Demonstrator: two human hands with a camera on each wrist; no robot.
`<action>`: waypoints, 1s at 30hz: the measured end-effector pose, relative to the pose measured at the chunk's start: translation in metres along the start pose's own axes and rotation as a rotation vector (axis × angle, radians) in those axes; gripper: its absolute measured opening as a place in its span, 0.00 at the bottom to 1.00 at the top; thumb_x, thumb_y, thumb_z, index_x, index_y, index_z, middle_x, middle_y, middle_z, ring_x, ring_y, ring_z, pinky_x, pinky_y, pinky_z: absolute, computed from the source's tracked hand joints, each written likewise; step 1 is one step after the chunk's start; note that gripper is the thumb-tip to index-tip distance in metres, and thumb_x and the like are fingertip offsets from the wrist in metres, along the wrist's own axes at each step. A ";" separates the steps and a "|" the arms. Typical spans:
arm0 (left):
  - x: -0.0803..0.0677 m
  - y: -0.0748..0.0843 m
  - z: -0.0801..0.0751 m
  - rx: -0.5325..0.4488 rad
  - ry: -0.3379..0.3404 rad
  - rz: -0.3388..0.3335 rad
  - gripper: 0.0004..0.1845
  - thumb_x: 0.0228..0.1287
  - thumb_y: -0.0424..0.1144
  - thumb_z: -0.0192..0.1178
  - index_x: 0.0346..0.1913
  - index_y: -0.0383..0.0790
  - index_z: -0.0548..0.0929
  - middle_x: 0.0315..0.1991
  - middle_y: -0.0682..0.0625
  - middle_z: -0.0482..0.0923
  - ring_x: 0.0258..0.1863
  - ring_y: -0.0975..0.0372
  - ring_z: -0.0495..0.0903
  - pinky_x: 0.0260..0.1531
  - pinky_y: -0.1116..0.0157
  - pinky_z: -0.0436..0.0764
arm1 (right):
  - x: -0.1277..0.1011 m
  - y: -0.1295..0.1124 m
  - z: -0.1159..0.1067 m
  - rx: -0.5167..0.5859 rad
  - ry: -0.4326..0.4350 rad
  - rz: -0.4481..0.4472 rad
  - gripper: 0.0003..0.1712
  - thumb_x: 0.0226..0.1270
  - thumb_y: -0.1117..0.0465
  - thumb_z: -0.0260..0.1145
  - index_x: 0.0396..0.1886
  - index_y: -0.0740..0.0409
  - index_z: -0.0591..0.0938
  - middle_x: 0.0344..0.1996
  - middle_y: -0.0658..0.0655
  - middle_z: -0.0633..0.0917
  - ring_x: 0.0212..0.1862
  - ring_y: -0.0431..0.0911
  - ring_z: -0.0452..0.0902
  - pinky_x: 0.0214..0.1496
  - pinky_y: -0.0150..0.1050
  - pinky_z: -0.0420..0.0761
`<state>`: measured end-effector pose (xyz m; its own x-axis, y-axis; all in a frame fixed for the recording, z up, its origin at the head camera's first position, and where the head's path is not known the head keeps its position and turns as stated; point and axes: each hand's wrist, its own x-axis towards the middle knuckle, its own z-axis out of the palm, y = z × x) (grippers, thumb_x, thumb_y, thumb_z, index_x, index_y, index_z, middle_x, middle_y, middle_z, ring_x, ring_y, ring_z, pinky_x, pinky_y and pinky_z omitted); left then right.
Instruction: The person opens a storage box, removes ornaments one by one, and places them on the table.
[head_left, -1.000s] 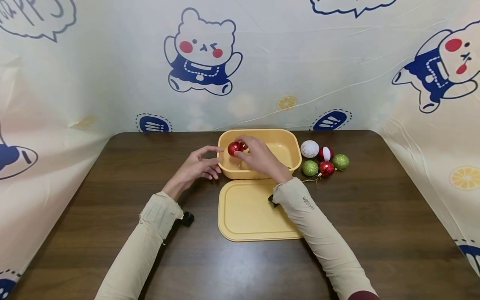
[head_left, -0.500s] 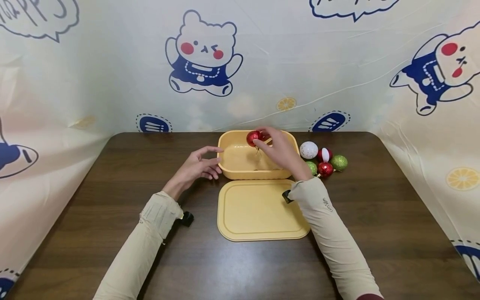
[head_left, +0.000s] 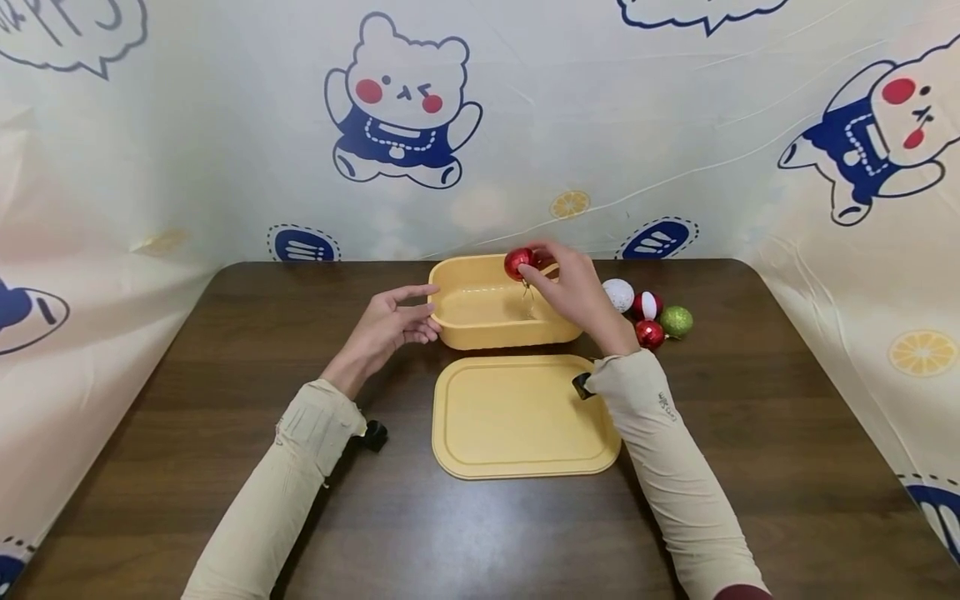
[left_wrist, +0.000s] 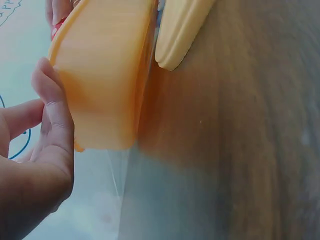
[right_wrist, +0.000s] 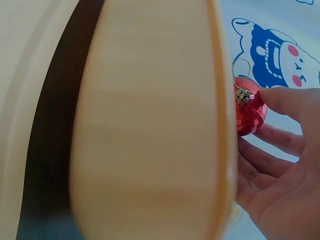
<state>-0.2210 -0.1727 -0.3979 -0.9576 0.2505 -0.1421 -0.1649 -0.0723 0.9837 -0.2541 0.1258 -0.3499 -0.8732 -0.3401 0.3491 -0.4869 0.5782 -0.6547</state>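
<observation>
Near the far edge of the dark wooden table (head_left: 225, 400), your right hand (head_left: 573, 292) pinches a shiny red bauble (head_left: 518, 262) over the yellow plastic tub (head_left: 480, 329), while your left hand's (head_left: 386, 329) relaxed fingers touch the tub's left wall. Light, slick, likely brittle, the bauble wants gentle fingertips around its middle.

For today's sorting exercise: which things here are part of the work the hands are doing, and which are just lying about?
In use:
- red bauble, held by the right hand
- yellow tub, touched by the left hand

Lying about:
- yellow lid, flat on the table
- white egg, green bauble and the other ornaments beside the tub
</observation>
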 end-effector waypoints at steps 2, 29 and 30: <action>0.000 0.000 0.000 0.007 -0.001 -0.005 0.26 0.72 0.33 0.59 0.70 0.34 0.70 0.28 0.43 0.85 0.24 0.59 0.84 0.28 0.68 0.85 | -0.001 -0.001 -0.001 0.000 0.007 -0.002 0.24 0.73 0.53 0.65 0.61 0.61 0.77 0.51 0.62 0.84 0.51 0.52 0.80 0.51 0.47 0.83; 0.001 -0.004 -0.007 0.085 -0.011 -0.052 0.26 0.73 0.34 0.59 0.71 0.40 0.70 0.29 0.43 0.85 0.23 0.58 0.85 0.27 0.67 0.85 | -0.019 0.014 -0.021 -0.039 0.021 0.023 0.22 0.72 0.55 0.65 0.60 0.60 0.77 0.48 0.61 0.85 0.50 0.52 0.81 0.51 0.49 0.84; 0.001 -0.004 -0.007 0.084 -0.013 -0.053 0.26 0.73 0.34 0.58 0.71 0.39 0.70 0.29 0.43 0.85 0.23 0.58 0.85 0.27 0.67 0.85 | -0.021 0.016 -0.022 -0.048 0.023 0.027 0.22 0.72 0.55 0.66 0.60 0.60 0.78 0.48 0.60 0.84 0.49 0.51 0.81 0.50 0.49 0.84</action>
<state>-0.2226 -0.1787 -0.4026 -0.9450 0.2639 -0.1931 -0.1940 0.0225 0.9807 -0.2440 0.1583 -0.3526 -0.8859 -0.3072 0.3477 -0.4634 0.6220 -0.6312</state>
